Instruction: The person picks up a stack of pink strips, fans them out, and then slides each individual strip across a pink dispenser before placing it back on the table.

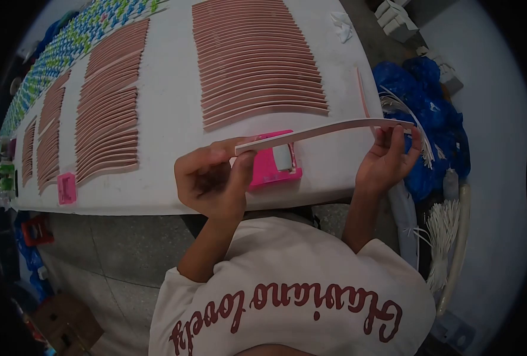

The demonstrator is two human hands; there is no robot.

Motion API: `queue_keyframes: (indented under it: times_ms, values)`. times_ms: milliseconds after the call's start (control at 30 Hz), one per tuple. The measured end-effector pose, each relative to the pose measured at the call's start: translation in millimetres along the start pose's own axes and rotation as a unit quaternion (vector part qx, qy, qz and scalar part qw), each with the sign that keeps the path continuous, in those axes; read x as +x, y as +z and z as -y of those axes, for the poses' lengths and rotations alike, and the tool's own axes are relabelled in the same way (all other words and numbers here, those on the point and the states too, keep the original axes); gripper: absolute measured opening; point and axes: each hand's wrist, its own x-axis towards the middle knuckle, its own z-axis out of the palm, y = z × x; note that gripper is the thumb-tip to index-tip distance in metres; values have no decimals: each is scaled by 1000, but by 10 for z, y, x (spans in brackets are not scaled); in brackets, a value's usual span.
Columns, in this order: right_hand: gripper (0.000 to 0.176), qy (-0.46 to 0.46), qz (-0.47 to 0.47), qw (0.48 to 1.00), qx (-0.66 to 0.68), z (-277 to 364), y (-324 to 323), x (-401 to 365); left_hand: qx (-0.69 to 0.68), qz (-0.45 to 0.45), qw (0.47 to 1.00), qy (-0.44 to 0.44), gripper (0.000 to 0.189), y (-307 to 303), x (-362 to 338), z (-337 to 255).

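Observation:
A thin, pale pink flexible strip (pixel 322 130) is stretched between my two hands above the table's near edge, bowed slightly upward. My left hand (pixel 216 178) pinches its left end between thumb and fingers. At the other end, my right hand (pixel 391 154) has its fingers closed on the strip, palm turned upward. Beneath the strip, partly covered by it and my left hand, lies a bright pink tray (pixel 266 169) with a whitish piece at its right side. Just beyond is a neat column of similar pink strips (pixel 257 59) laid side by side.
More strip rows (pixel 109 107) lie on the white table (pixel 168 89) to the left, near a small pink tray (pixel 67 188). Blue and green items (pixel 61 65) cover the far left. Blue plastic bags (pixel 417 118) and a bundle of white strands (pixel 443 237) are at the right.

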Motion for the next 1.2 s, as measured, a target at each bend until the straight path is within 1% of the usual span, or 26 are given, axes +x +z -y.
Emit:
queue_keyframes:
  times_ms: [33,100,133,200,267,300,367,400,433,467,533,633,700,733,800,833,867,900,933,967,1000,1033,1067,1100,1167,1200]
  values:
    - [42,15,7,1000,5,-25,35,-16,3,0,1000,3,26,-60,4,1]
    - [46,33,15,999,11,-62,96,-52,53,7,996,-66,16,-208,-6,23]
    - [43,44,23,999,15,-70,124,-65,55,5,996,-65,16,-238,14,14]
    - [40,55,30,998,18,-69,171,-80,-48,-14,987,-151,11,-281,49,13]
    - [32,110,19,993,29,-65,221,-86,-58,-29,983,-171,11,-379,92,30]
    - [32,112,17,993,27,-67,225,-91,-68,-42,978,-191,12,-444,114,37]
    - [23,181,5,982,60,-82,222,-101,-64,-58,975,-205,12,-624,163,54]
    - [23,183,2,981,59,-105,207,-113,-60,-73,972,-216,13,-705,194,55]
    - [21,193,29,979,64,-141,183,-129,-59,-73,971,-219,13,-764,222,50]
    - [19,204,56,975,69,-169,167,-141,-58,-62,971,-222,12,-815,247,45]
    - [18,219,70,971,72,-199,158,-150,-56,-51,971,-227,11,-902,291,46]
    - [16,238,100,965,57,-204,166,-154,-53,-32,974,-217,19,-976,335,43]
    - [16,242,115,963,38,-195,181,-139,-24,-5,972,-234,29,-969,386,-6]
    - [15,260,118,958,30,-187,176,-110,-23,-5,972,-234,29,-1008,398,5]
    - [15,279,121,953,22,-178,137,-15,78,65,971,-217,39,-1117,429,56]
    - [16,300,182,936,15,-177,96,60,79,64,971,-218,39,-1160,451,80]
    - [17,320,243,916,9,-180,56,132,137,121,960,-211,40,-1199,474,110]
    - [17,321,243,915,8,-189,22,200,194,177,943,-204,41,-1216,489,130]
    - [19,316,298,900,-39,-202,-7,270,194,177,943,-205,41,-1215,499,142]
    - [20,308,351,880,-86,-212,-27,331,269,204,921,-192,40,-1206,514,148]
    - [20,308,351,880,-87,-222,-46,376,342,230,893,-179,39,-1194,530,152]
    - [20,274,392,869,-125,-236,-64,413,342,230,893,-179,39,-1168,550,152]
    - [20,240,431,855,-163,-251,-72,435,378,234,879,-175,38,-1130,570,148]
    - [20,240,430,855,-164,-266,-68,443,413,238,862,-172,36,-1102,576,150]
    - [18,103,481,813,-312,-290,-50,443,443,240,849,-162,35,-1084,557,177]
    - [18,103,480,813,-312,-294,-39,421,473,241,834,-151,34,-1082,544,193]
